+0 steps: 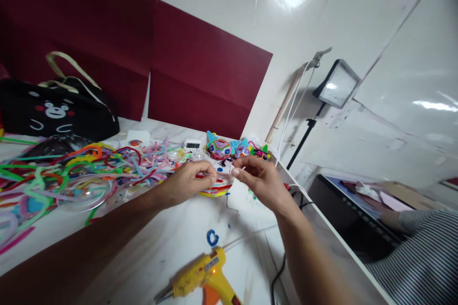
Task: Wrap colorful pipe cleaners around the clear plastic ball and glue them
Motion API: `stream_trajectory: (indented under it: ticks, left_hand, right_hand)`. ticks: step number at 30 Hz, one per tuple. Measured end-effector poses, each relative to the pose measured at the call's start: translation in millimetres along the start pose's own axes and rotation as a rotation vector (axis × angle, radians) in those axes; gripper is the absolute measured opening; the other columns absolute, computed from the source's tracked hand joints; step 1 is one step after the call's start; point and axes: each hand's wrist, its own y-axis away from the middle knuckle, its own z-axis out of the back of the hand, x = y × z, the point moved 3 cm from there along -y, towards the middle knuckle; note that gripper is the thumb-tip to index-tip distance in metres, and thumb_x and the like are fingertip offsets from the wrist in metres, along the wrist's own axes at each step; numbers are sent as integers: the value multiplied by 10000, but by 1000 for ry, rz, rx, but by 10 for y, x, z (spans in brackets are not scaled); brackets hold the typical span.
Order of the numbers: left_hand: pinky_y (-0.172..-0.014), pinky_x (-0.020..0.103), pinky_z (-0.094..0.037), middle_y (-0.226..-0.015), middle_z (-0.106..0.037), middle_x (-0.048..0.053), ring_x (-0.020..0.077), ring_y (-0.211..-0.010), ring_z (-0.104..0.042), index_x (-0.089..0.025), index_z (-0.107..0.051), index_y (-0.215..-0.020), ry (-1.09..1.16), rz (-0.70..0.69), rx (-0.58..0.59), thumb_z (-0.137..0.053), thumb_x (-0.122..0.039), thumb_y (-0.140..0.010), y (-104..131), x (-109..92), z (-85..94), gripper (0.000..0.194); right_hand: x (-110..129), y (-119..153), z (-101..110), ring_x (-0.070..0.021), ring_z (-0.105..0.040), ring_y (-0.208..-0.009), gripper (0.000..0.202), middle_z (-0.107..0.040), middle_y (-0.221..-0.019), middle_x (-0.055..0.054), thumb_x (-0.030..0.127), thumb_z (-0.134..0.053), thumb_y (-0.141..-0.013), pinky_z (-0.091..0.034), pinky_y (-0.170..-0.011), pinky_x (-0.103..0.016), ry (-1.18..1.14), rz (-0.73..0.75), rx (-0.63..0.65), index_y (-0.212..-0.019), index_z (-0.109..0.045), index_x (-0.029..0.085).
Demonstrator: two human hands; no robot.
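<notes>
My left hand [188, 182] is closed, thumb and index finger pressed together in a pinch; what they hold, if anything, cannot be made out. Facing it a short gap away, my right hand [263, 181] pinches too, with something thin and pale at its fingertips that is too small to name. Under and between the hands lies a craft piece striped in red, yellow and white [214, 193], partly covered by the left fingers. A curled blue pipe cleaner [212, 238] rests on the table nearer to me. Closer still lies a yellow hot glue gun [200, 274], its small light glowing orange.
A heap of coloured pipe cleaners [107, 167] spreads over the left side, before a black bag [53, 112]. Colourful cat-like craft heads [220, 149] and a small digital timer [192, 145] stand behind. A black cable [279, 271] runs along the right. A striped sleeve [422, 243] shows beyond.
</notes>
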Motion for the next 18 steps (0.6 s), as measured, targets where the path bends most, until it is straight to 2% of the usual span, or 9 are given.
stream_trajectory:
  ticks: [4, 7, 10, 13, 16, 18]
  left_hand:
    - [-667, 256, -428, -701, -598, -11, 170, -719, -547, -173, -605, -679, 20, 13, -56, -552, -306, -756, -23, 42, 42, 163]
    - [-674, 256, -424, -696, -581, -20, 161, -712, -533, -174, -586, -674, 48, 28, -74, -535, -281, -759, -44, 85, 56, 145]
    - [-661, 253, -416, -679, -561, -28, 151, -689, -514, -174, -572, -666, 90, 44, -88, -544, -284, -762, -58, 122, 62, 148]
    - [-643, 251, -405, -651, -536, -34, 144, -667, -498, -175, -562, -649, 145, 66, -114, -568, -298, -746, -65, 146, 74, 157]
    - [-587, 241, -378, -607, -498, -48, 128, -604, -468, -173, -552, -641, 219, 111, -145, -587, -305, -720, -80, 177, 89, 157]
    - [-547, 234, -358, -583, -485, -56, 117, -558, -450, -171, -552, -649, 282, 152, -161, -590, -313, -705, -103, 212, 92, 157]
  right_hand:
    - [70, 257, 24, -125, -549, -606, 194, -635, -680, -4, 353, -630, -871, -382, -553, -230, 211, -34, 151, -798, -655, 175]
    - [36, 579, -69, -158, -616, -636, 137, -698, -718, -30, 273, -611, -872, -413, -609, -262, 415, -91, 299, -795, -678, 182]
    - [-112, 893, -212, -212, -661, -685, 106, -742, -790, -73, 260, -648, -816, -435, -634, -291, 574, -184, 381, -851, -715, 186]
    - [-330, 1139, -356, -255, -686, -723, 207, -761, -835, -87, 307, -737, -720, -431, -631, -301, 636, -310, 486, -897, -737, 201]
    - [-461, 1268, -433, -266, -681, -743, 317, -763, -863, -75, 373, -802, -625, -406, -612, -293, 643, -411, 534, -900, -742, 226]
    - [-453, 1285, -458, -242, -663, -750, 287, -757, -860, -55, 373, -807, -616, -385, -603, -277, 625, -451, 556, -859, -739, 236]
